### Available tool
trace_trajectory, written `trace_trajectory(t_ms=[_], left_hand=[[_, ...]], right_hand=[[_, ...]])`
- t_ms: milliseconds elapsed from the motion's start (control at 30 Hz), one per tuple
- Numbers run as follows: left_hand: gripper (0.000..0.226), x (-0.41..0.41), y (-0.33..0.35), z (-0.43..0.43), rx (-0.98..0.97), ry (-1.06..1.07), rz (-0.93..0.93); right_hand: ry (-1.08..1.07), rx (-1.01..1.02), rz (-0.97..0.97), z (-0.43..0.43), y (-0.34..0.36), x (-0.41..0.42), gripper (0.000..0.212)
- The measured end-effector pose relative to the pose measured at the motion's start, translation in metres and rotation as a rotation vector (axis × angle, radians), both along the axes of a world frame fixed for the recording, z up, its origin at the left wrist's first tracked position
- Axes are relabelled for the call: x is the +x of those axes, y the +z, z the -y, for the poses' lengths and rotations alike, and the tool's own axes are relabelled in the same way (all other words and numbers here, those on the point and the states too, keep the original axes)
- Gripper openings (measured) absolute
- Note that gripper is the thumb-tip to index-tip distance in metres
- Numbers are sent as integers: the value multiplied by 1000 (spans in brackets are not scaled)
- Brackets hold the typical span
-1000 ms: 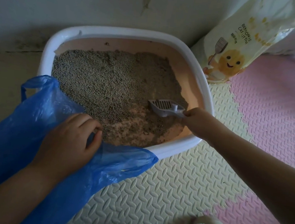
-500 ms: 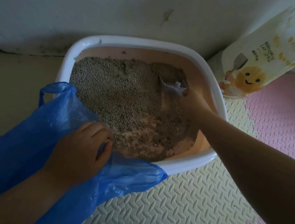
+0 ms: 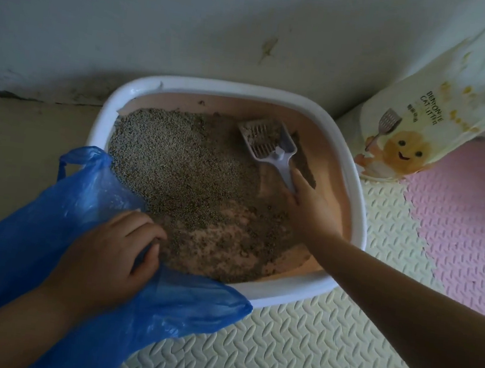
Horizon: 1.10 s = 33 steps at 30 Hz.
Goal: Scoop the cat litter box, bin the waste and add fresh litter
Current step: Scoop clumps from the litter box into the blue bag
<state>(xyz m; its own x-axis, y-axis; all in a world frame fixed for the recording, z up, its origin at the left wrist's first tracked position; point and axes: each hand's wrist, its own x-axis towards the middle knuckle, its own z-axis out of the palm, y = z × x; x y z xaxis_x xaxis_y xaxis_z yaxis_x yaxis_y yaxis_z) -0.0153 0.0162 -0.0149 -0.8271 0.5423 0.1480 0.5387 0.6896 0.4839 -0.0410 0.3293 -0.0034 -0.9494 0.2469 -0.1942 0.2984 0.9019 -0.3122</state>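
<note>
Since a second ago my right hand (image 3: 308, 203) has carried the scoop (image 3: 265, 144) from the near right rim out to the far right corner of the box (image 3: 216, 85). It now lies with its slotted pan facing up and its handle pointing back at me.

The scoop is pale, hard plastic: a shallow square pan cut with parallel slits, with a few grey grains on it. My right fingers are closed round the end of its handle. My left hand (image 3: 106, 256) is curled, thumb and fingers pinching the edge of the bag (image 3: 34, 220), a thin, crinkled, translucent blue film draped over the near left rim, with one loop handle standing up at its far side.

The box is a rounded square tub with a smooth white rim and a peach inner wall. The litter (image 3: 177, 158) is coarse grey-brown granules, heaped toward the far left and scraped thin near me, where the peach bottom shows through. A darker streak clings to the right wall, just beside the scoop.

A glossy cream sack (image 3: 417, 122) printed with a cartoon face and a scoop leans at the right, near the box. Under the box lies an embossed foam mat (image 3: 293, 341), cream and pink. A stained wall (image 3: 162, 23) stands behind it, and to the left is bare floor (image 3: 29, 135).
</note>
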Motion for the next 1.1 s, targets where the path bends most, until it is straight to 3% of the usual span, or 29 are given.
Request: trace_trajectory(t_ms=[333, 633, 867, 1100], left_hand=[[31, 3, 2, 1, -28, 20, -6], [33, 4, 1, 0, -64, 36, -7], [34, 3, 0, 0, -64, 22, -6], [34, 2, -1, 1, -59, 22, -18]], right_hand=[[204, -161, -144, -21, 16, 57, 51], [166, -287, -153, -26, 32, 69, 47], [120, -236, -168, -54, 46, 53, 40], [155, -176, -6, -88, 54, 61, 40]])
